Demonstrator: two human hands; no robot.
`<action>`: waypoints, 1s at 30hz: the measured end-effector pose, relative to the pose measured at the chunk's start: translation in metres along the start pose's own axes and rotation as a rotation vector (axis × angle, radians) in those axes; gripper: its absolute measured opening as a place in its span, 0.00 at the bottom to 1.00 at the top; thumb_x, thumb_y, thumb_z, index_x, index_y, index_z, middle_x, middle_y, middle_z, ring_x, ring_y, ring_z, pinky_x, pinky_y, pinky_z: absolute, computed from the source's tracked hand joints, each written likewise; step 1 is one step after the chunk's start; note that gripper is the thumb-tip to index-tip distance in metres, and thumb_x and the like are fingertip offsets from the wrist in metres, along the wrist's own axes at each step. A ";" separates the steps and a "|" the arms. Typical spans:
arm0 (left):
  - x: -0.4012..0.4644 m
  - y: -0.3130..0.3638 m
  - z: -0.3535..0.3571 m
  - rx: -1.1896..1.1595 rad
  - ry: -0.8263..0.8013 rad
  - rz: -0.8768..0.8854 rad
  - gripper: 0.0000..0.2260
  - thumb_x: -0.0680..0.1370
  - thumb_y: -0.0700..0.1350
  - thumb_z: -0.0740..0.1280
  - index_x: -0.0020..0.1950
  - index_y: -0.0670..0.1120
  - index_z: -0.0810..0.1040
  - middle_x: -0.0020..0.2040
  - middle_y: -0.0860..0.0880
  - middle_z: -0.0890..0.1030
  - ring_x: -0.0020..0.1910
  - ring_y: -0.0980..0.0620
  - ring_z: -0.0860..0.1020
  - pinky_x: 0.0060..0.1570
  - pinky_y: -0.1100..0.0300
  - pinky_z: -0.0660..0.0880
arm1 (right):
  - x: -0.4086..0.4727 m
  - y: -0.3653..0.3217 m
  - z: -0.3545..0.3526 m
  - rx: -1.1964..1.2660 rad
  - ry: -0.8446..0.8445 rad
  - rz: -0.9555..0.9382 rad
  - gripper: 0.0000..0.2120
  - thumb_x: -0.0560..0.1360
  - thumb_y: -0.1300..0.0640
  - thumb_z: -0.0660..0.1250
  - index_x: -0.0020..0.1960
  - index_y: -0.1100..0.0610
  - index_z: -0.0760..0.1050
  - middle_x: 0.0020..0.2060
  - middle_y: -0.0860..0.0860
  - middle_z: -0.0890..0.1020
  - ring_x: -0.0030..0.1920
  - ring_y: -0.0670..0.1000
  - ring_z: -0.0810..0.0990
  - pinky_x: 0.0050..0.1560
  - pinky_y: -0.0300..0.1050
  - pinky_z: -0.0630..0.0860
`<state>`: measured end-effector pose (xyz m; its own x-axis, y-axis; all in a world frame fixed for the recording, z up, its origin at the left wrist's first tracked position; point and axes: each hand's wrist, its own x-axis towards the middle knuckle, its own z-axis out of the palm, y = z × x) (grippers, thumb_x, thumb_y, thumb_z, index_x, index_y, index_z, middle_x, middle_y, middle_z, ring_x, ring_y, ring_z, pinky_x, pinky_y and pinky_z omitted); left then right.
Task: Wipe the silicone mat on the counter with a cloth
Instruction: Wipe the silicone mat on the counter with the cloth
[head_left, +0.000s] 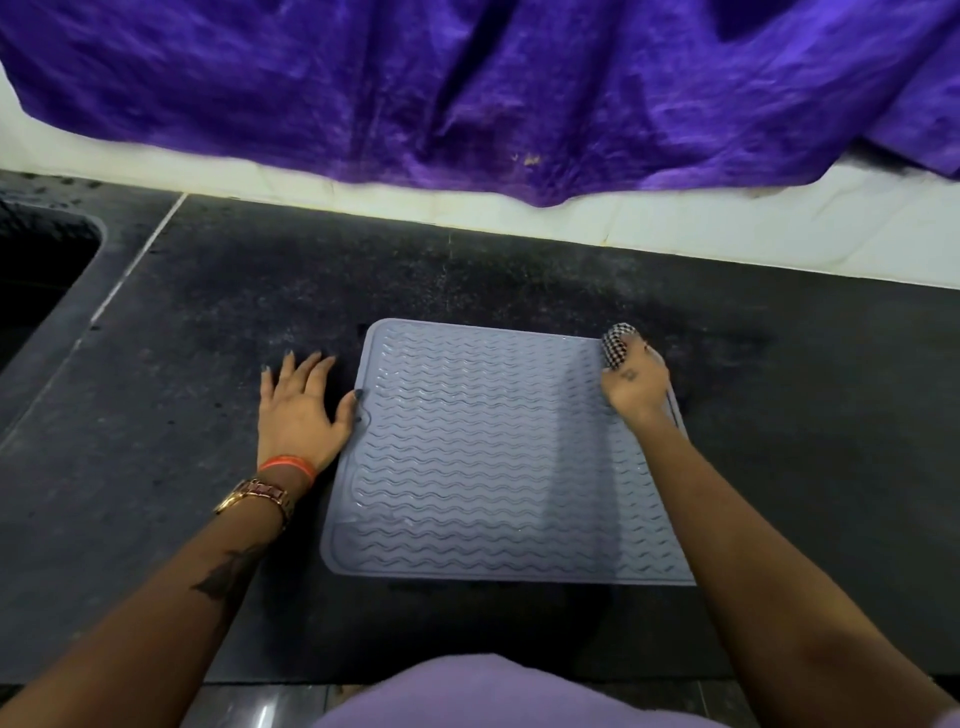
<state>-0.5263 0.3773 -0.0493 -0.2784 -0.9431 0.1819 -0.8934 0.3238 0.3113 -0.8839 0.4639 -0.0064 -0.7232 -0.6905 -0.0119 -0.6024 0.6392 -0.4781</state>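
We see a purple sheet (467, 88) draped across the whole top of the view, its lower edge sagging over a white tiled wall (779, 234). Below that runs the dark speckled bench (234, 291), with the corner of a sunken sink (36, 260) at its far left.

On the bench, a little right of centre, lies the grey mat (483, 452), flat, with wavy ridges across its surface and rounded corners. Its near edge sits close to the front of the bench.

Our two forearms reach forward from the bottom corners of the view. The left arm carries a dark tattoo (228, 571) on the forearm, and at the wrist a gold-coloured watch (257, 496) with an orange band (288, 465) just beyond it.

Our left hand (298, 410) lies flat on the bench just beside the mat's left edge, palm down, fingers straight and spread, pointing away from us; the thumb reaches across to touch the mat's rim. It holds nothing.

Our right hand (634, 382) sits over the mat's far right corner, knuckles up, fingers curled around a bunched black-and-white checked cloth (618, 345). The cloth sticks out past the fingers and rests against the mat near its far edge.
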 end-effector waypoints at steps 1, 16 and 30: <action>0.000 0.000 0.000 0.001 0.001 -0.001 0.30 0.74 0.59 0.53 0.70 0.43 0.67 0.71 0.42 0.68 0.74 0.41 0.58 0.74 0.45 0.46 | 0.003 -0.003 -0.002 0.142 -0.052 -0.001 0.24 0.74 0.62 0.65 0.68 0.55 0.66 0.63 0.59 0.74 0.60 0.58 0.74 0.59 0.45 0.71; -0.002 0.001 -0.003 -0.017 0.013 -0.013 0.30 0.74 0.59 0.53 0.69 0.43 0.68 0.70 0.42 0.69 0.74 0.41 0.58 0.74 0.46 0.46 | -0.007 -0.065 0.015 0.273 -0.245 -0.080 0.25 0.73 0.62 0.66 0.69 0.53 0.67 0.67 0.55 0.72 0.65 0.55 0.71 0.66 0.45 0.67; 0.000 0.002 -0.002 -0.027 0.016 -0.018 0.25 0.77 0.56 0.54 0.70 0.44 0.67 0.72 0.44 0.67 0.74 0.43 0.56 0.74 0.46 0.44 | -0.029 -0.113 0.050 0.186 -0.290 -0.161 0.30 0.74 0.60 0.65 0.74 0.55 0.59 0.70 0.57 0.66 0.68 0.58 0.67 0.67 0.47 0.64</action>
<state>-0.5273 0.3783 -0.0470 -0.2570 -0.9474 0.1907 -0.8884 0.3093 0.3392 -0.7785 0.3948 0.0040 -0.4826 -0.8612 -0.1591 -0.6093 0.4607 -0.6454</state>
